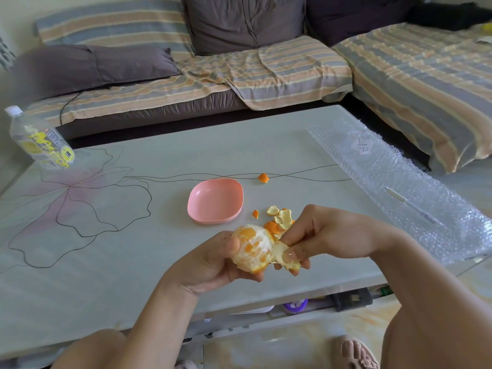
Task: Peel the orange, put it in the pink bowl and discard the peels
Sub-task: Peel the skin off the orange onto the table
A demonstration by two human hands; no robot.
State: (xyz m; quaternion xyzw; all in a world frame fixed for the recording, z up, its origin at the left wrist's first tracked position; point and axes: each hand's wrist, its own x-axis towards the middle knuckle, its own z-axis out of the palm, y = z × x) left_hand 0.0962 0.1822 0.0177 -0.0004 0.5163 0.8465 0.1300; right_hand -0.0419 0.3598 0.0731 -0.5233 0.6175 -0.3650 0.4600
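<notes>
Two hands work above a smooth, pale table [106,275] printed with a flower outline. A crinkled sheet of bubble wrap [399,187] lies well out past the right hand [327,235]. Just beyond the left hand [213,262] sits the pink bowl [215,201], a shallow rounded-square dish of matte plastic with nothing in it.

The left hand cups the orange [253,247] from below, fingers curled round it and thumb on its side. Most of the fruit shows pale, pithy and soft, with a little skin apparently left underneath. The right hand's thumb and fingers pinch a strip of peel [285,255] joined to the fruit. Curled peels [279,219] lie heaped just beyond the right hand's knuckles, between it and the bowl.

Peeling looks nearly done. Next the strip wants tearing free, then the last skin lifting off without crushing the segments.
</notes>
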